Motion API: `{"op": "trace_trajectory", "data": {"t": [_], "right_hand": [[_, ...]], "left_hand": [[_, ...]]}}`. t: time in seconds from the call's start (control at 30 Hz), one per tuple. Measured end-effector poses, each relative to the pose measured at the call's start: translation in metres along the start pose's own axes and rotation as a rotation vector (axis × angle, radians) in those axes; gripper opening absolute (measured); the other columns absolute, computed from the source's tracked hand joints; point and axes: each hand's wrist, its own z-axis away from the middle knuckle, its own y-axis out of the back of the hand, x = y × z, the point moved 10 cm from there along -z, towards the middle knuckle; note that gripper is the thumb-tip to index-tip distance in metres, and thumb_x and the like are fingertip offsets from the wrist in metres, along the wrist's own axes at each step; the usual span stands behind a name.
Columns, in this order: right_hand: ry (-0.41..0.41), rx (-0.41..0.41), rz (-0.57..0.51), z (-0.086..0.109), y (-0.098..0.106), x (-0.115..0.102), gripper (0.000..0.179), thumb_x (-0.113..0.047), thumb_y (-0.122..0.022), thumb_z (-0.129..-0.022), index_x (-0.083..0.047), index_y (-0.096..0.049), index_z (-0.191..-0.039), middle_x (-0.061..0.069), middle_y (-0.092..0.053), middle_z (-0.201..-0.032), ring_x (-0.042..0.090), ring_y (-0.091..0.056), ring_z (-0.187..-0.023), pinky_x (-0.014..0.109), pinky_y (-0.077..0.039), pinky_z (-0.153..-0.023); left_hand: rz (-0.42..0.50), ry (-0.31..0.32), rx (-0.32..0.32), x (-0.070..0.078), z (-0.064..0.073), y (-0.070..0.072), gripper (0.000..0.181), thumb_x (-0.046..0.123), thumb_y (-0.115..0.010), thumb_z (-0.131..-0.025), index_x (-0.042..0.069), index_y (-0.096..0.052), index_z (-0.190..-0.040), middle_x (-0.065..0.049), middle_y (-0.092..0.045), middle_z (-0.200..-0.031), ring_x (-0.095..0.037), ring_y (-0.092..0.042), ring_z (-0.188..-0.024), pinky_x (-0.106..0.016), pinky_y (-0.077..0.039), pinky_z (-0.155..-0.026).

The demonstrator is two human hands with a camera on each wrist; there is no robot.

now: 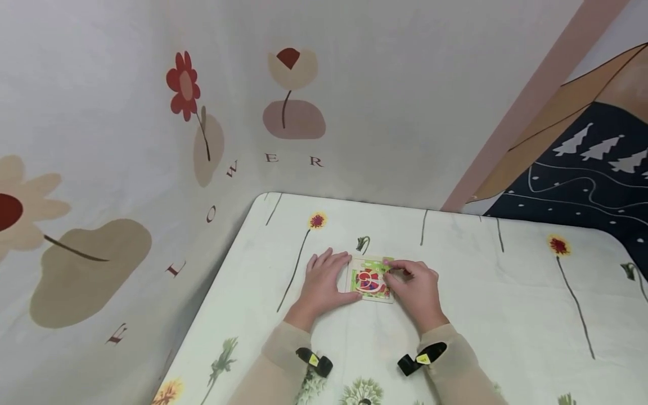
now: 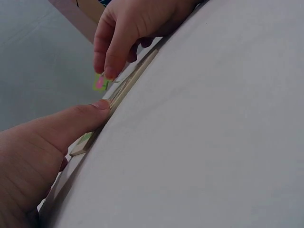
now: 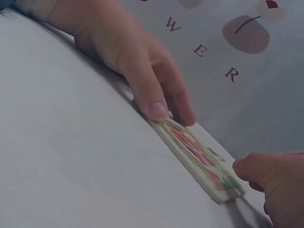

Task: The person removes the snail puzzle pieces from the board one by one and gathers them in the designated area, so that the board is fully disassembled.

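Observation:
A small wooden jigsaw puzzle board (image 1: 370, 282) with a red, purple and green picture lies flat on the table. My left hand (image 1: 324, 284) holds its left side, thumb on the near edge and fingers toward the far edge. Above the board's far right corner my right hand (image 1: 417, 287) pinches a green and pink puzzle piece (image 2: 100, 83) between thumb and fingers. In the left wrist view that piece stands raised off the board. The right wrist view shows the board's face (image 3: 192, 149) at a slant; my right hand hides the piece there.
A white cloth (image 1: 506, 315) printed with flowers covers the table. Behind the table and along its left side hangs a pale curtain (image 1: 385, 112) with flower prints and letters. A dark patterned cloth (image 1: 582, 180) hangs at the back right.

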Motion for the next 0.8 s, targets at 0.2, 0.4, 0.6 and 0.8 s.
{"op": "trace_trajectory", "data": {"t": [0.2,0.4,0.6,0.8], "right_hand": [[-0.07,0.031,0.022,0.003,0.019,0.018,0.025,-0.015,-0.094,-0.082,-0.015,-0.084,-0.105,-0.005,-0.079,-0.101,0.014,-0.062,-0.09,0.023,-0.048,-0.078],[-0.1,0.04,0.029,0.007,0.037,0.03,0.024,-0.014,-0.093,-0.083,-0.013,-0.084,-0.105,-0.003,-0.079,-0.102,0.015,-0.062,-0.09,0.015,-0.046,-0.076],[-0.125,0.019,0.098,0.011,0.048,0.039,0.024,-0.012,-0.093,-0.082,-0.011,-0.083,-0.104,0.002,-0.078,-0.101,0.018,-0.063,-0.091,0.013,-0.046,-0.076],[-0.089,-0.012,0.159,0.009,0.046,0.038,0.025,-0.011,-0.091,-0.085,-0.009,-0.082,-0.108,0.006,-0.079,-0.107,0.023,-0.065,-0.098,0.03,-0.055,-0.084]], "left_hand": [[0.009,0.005,0.0,-0.002,0.0,-0.001,0.095,0.063,-0.086,-0.08,0.019,-0.053,-0.158,-0.001,-0.049,-0.163,-0.033,-0.029,-0.158,-0.063,-0.013,-0.126],[0.0,0.012,-0.003,-0.003,-0.001,-0.002,0.095,0.063,-0.087,-0.08,0.02,-0.053,-0.158,0.001,-0.049,-0.163,-0.032,-0.028,-0.159,-0.062,-0.013,-0.126],[0.004,0.017,-0.014,-0.003,-0.001,-0.003,0.095,0.062,-0.087,-0.08,0.021,-0.052,-0.158,0.001,-0.048,-0.164,-0.031,-0.027,-0.159,-0.061,-0.011,-0.127],[0.007,0.021,-0.015,-0.003,-0.001,-0.003,0.093,0.063,-0.086,-0.081,0.021,-0.053,-0.158,0.002,-0.047,-0.165,-0.032,-0.027,-0.159,-0.061,-0.011,-0.127]]}}
